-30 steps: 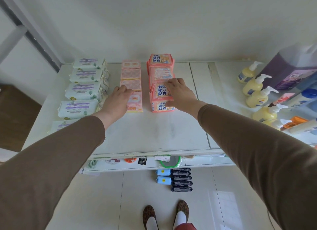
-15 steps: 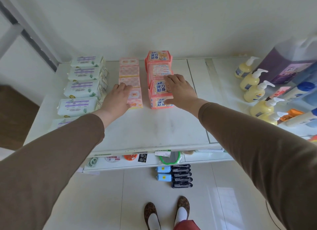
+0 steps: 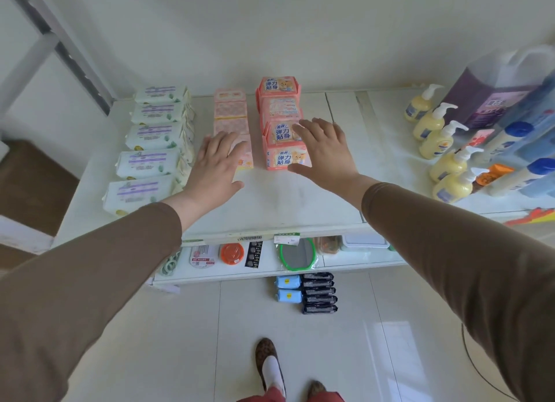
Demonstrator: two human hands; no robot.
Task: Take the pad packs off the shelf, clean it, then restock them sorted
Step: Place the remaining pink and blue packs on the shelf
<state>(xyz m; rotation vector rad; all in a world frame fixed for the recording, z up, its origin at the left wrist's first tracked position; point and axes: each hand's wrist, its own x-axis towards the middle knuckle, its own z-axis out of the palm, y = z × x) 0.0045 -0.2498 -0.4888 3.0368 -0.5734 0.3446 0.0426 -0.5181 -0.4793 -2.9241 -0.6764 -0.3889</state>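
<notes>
- My left hand [image 3: 214,161] and right hand [image 3: 326,149] have lifted off the pad packs [image 3: 280,128]; fingers now spread, gripping nothing.
- Packs stand in three sorted rows on the shelf [image 3: 270,203].
- Judgement: aligning complete; restocking nearly finished.

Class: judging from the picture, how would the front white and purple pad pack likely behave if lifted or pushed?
The front white pad pack looks puffy in crinkled film, so probably soft, light and squashy. Lying flat on the shelf, it should slide rather than roll or tip.
</notes>
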